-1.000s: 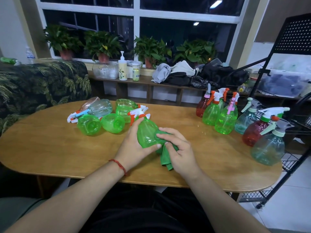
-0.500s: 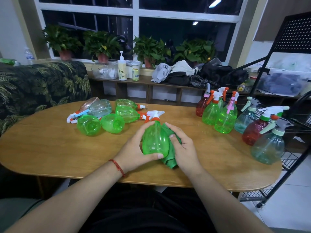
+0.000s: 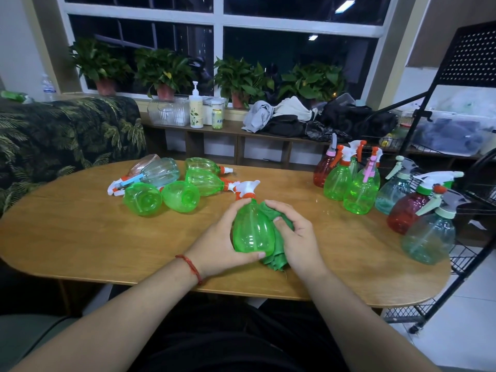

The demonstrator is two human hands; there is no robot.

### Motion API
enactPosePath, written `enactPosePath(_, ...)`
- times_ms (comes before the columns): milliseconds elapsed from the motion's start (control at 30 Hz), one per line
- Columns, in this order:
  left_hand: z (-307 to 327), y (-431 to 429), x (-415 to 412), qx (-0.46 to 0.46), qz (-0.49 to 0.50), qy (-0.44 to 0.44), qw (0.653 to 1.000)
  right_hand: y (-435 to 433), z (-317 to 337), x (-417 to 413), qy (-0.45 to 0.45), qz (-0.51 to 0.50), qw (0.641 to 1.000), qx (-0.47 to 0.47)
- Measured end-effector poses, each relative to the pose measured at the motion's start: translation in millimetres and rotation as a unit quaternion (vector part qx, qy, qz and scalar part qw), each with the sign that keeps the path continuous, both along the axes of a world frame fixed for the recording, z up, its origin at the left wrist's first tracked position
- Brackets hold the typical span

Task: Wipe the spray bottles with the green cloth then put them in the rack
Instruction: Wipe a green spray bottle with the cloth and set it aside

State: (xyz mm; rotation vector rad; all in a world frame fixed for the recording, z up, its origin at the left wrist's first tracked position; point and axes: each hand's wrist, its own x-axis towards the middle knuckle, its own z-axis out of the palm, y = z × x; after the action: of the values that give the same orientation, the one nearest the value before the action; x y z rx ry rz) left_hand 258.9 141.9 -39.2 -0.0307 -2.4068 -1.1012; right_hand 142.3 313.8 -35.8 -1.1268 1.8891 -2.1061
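Observation:
A green spray bottle (image 3: 252, 229) with a white and orange trigger head lies tilted near the table's middle, nozzle pointing away from me. My left hand (image 3: 220, 242) grips its body from the left, thumb under its base. My right hand (image 3: 295, 237) holds the green cloth (image 3: 276, 251) against the bottle's right side, fingers curled round the cloth. Several unwiped-looking bottles (image 3: 171, 189) lie on their sides at the left. Several bottles (image 3: 359, 189) stand upright at the right, next to the black wire rack (image 3: 472, 237).
The wooden oval table (image 3: 80, 237) carries everything. A patterned sofa (image 3: 53, 140) stands at the left. A low shelf (image 3: 228, 130) with a pump bottle, clothes and potted plants runs under the window. The rack's lower wire shelf sits off the table's right end.
The bottle has turned from lying sideways to nozzle pointing away and shifted right. My right hand moved the cloth from under the bottle up along its right side.

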Motion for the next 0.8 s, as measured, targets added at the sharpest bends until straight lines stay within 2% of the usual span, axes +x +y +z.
enactPosePath(167, -3.5, -5.1, -5.3, 0.010, 0.086, 0.049, 0.995, -1.3, -4.5, 4.7, 0.156, -0.016, 0.988, 0.011)
enactPosePath(400, -6.9, -7.3, -11.7, 0.025, 0.152, 0.068, 0.986, -3.4, -9.0, 13.2, 0.292, -0.017, 0.955, 0.038)
enactPosePath(600, -7.0, -8.4, -10.1, 0.001, 0.129, 0.062, 0.990, -5.8, -7.7, 14.2, 0.284, -0.046, 0.956, 0.054)
enactPosePath(667, -6.2, -8.5, -7.6, -0.034, 0.101, 0.061, 0.992, -5.5, -6.5, 11.4, 0.245, -0.052, 0.967, 0.049)
enactPosePath(800, -1.9, -4.7, -1.6, -0.073, 0.027, 0.041, 0.996, -3.1, -1.0, 5.7, 0.110, -0.019, 0.993, 0.033)
